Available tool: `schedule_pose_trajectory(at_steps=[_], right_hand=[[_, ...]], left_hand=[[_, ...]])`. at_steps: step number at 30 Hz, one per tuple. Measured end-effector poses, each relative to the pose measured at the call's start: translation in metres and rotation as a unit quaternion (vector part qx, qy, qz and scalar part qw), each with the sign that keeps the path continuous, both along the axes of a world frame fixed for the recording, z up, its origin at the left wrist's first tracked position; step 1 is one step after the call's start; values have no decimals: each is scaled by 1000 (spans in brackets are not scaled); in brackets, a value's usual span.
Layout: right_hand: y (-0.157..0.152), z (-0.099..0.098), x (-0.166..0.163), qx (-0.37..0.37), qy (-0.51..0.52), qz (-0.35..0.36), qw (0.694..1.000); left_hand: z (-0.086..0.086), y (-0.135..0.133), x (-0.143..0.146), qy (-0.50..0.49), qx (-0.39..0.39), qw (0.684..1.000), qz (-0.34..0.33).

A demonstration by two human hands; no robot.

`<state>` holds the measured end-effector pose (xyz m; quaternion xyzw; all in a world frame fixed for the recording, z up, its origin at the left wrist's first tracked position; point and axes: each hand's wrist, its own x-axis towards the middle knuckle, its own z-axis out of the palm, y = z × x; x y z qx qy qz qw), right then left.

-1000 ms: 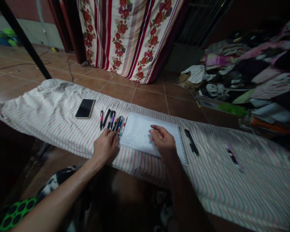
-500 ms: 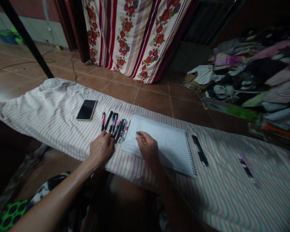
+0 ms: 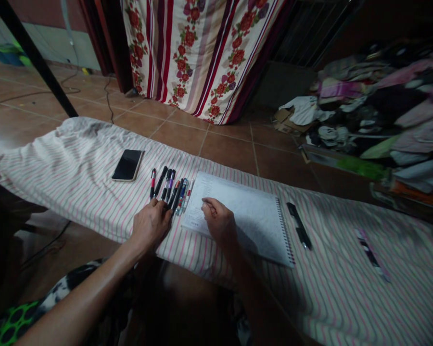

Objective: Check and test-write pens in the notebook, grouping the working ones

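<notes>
A spiral notebook [image 3: 248,216] lies open on a striped cloth [image 3: 79,168] spread over a low surface. My right hand [image 3: 218,222] rests on the notebook's left part, fingers pinched together; a thin thing may be between them, too small to name. My left hand [image 3: 150,225] lies beside a row of several pens [image 3: 169,188], its fingertips touching their near ends, fingers curled. A black pen [image 3: 299,225] lies apart, just right of the notebook's spiral.
A dark phone [image 3: 127,164] lies on the cloth left of the pens. A small striped strip [image 3: 371,253] lies far right. Behind are tiled floor, a floral curtain [image 3: 202,53], a black pole [image 3: 32,57] and a heap of clothes [image 3: 378,110].
My right hand slid left across the notebook toward its left edge and closed into a pinch. My left hand stayed at the pens. The camera shifted slightly.
</notes>
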<state>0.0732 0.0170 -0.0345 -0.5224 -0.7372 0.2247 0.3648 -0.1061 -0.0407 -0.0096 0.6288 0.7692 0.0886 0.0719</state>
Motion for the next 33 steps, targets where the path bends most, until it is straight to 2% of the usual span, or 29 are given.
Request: schedule_pose_trajectory(at_steps=[14, 24, 28, 33], right_hand=[[2, -3, 1, -9, 0, 5, 1000], [1, -1, 5, -24, 11, 2, 1000], [1, -1, 8, -25, 19, -3, 1000], [2, -1, 8, -17, 19, -1, 1000]], left_hand=[[-2, 6, -2, -29, 10, 999, 20], [-1, 13, -13, -83, 54, 992, 82], [1, 17, -21, -43, 45, 990, 127], [-1, 21, -26, -14, 20, 992, 125]])
